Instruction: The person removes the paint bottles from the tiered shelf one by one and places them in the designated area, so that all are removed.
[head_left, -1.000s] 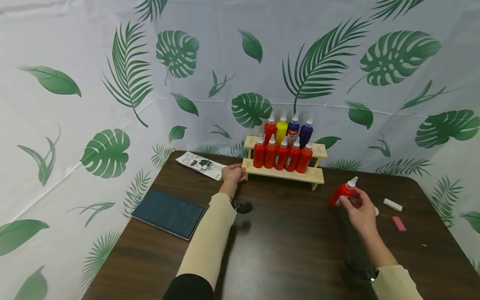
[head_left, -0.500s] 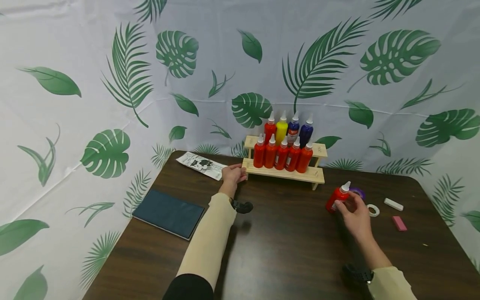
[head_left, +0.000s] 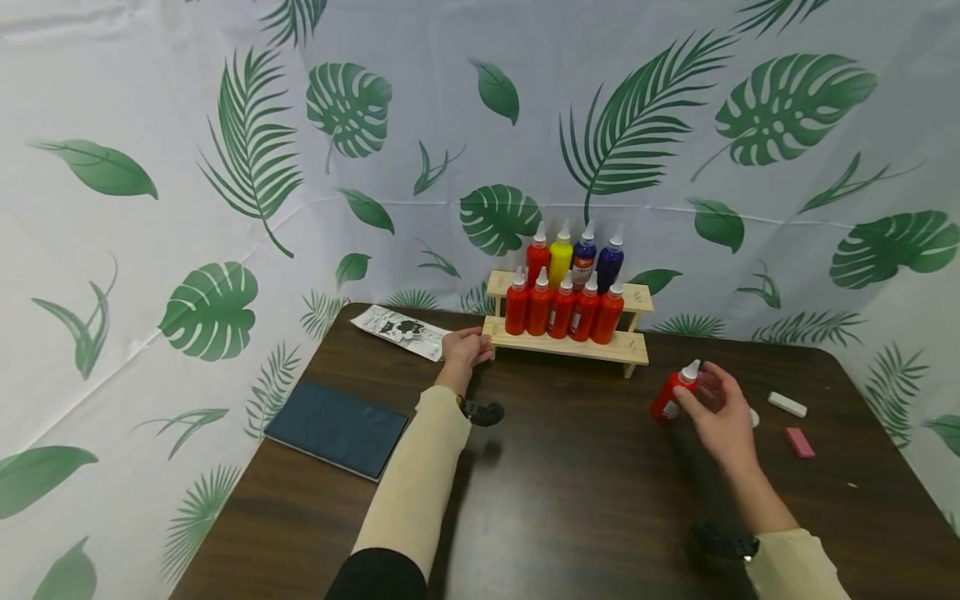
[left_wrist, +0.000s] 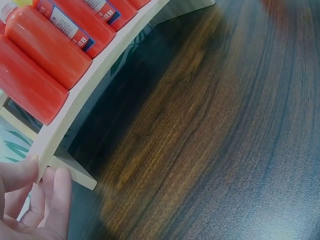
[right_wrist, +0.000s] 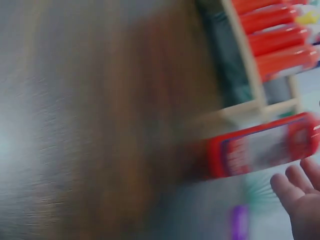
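My left hand (head_left: 465, 347) pinches the left end of a two-step wooden rack (head_left: 566, 346), thumb above the lower shelf and fingers below it. Red bottles with white nozzle caps (head_left: 538, 308) fill that shelf. Behind them stand a red, a yellow (head_left: 560, 258) and two dark blue bottles (head_left: 609, 265). Right of the rack, a separate red bottle (head_left: 666, 400) with a label is upright. My right hand (head_left: 726, 421) is right beside it, thumb overlapping its shoulder in the head view. In the right wrist view, the fingers (right_wrist: 287, 190) are spread and nearly straight at its cap end.
A dark blue folder (head_left: 337, 429) lies on the left of the brown table (head_left: 570, 500), with a printed white packet (head_left: 401, 332) behind it. On the right are a white bar (head_left: 787, 405) and a pink eraser (head_left: 799, 442). Purple tape (right_wrist: 240, 222) shows in the right wrist view.
The separate red bottle moved slightly left, then stayed near its spot. My right hand shifted up and right with its fingers spreading, now covering the tape rolls. My left hand has not moved.
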